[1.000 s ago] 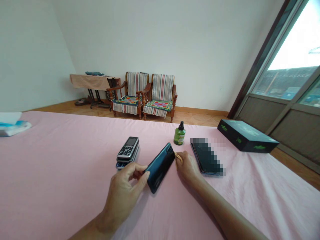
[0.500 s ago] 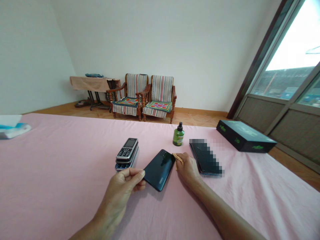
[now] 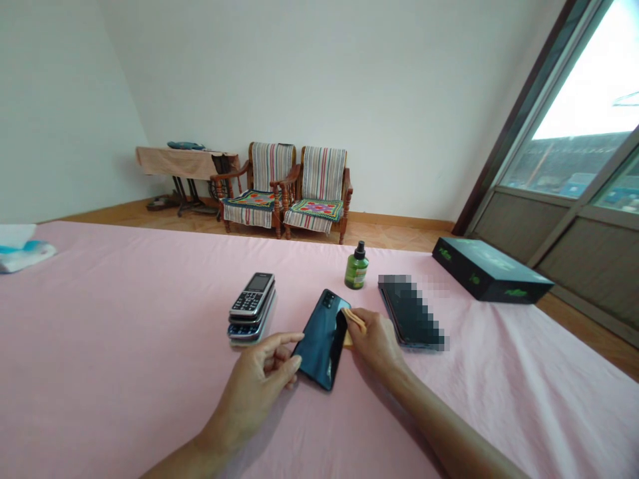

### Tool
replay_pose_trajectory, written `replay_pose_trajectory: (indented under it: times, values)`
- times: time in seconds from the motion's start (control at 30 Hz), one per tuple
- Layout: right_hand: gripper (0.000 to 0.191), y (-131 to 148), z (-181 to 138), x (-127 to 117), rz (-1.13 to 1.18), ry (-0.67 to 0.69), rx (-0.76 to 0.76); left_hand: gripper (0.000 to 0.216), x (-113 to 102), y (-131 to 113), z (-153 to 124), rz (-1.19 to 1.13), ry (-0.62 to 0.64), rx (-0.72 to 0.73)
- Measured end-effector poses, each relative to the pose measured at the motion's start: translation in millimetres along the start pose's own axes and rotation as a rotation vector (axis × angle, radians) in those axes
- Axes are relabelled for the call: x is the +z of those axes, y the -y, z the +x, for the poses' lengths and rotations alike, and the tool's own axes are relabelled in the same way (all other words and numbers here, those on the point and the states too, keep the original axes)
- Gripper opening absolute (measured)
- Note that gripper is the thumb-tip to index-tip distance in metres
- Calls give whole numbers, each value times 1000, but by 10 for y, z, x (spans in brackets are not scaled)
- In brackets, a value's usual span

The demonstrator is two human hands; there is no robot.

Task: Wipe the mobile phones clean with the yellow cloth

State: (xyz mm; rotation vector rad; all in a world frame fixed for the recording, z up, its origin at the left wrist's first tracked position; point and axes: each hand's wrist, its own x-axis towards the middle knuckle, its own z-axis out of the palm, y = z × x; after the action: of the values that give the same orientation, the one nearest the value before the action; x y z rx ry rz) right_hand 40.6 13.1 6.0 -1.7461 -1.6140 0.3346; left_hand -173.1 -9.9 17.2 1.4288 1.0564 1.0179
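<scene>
A dark blue smartphone (image 3: 319, 342) is held tilted above the pink sheet, its back with the camera block facing me. My left hand (image 3: 262, 372) grips its left edge between thumb and fingers. At the phone's right edge, my right hand (image 3: 377, 339) pinches a folded yellow-orange cloth (image 3: 355, 320) that touches the phone. Left of the phone lies a stack of keypad phones (image 3: 253, 299), partly behind my left hand. To the right of my right hand rests a dark smartphone or phones (image 3: 409, 313), partly pixelated. Just behind stands a green spray bottle (image 3: 356, 267) with a black cap.
The pink sheet (image 3: 140, 319) covers the surface. A black box with green lettering (image 3: 489, 266) sits at the right rear, and a white-and-blue packet (image 3: 24, 254) at the left edge. Beyond are two wooden armchairs (image 3: 314, 183) and a cloth-covered table (image 3: 174, 163).
The phone has turned more upright, and its camera block shows more clearly. My left fingers have shifted up along its edge. The cloth stays at the phone's right edge.
</scene>
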Motion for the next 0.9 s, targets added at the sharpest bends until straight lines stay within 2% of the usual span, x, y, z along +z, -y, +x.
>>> replay_pose_trajectory:
  times: [0.2,0.47,0.57,0.7,0.9]
  values:
    - [24,23,-13,-5,35,-1,22,42,23,-28,-39,157,36,75]
    - [25,33,-23,6,92,22,35,26,2,5,-29,433,-59,536]
    - [24,50,-31,7,119,38,33,24,13,22,-13,454,-65,635]
    - [24,76,-50,-5,162,43,40,19,38,53,-4,416,-77,590]
    - [24,89,-41,23,314,4,71,17,68,34,36,236,-144,287]
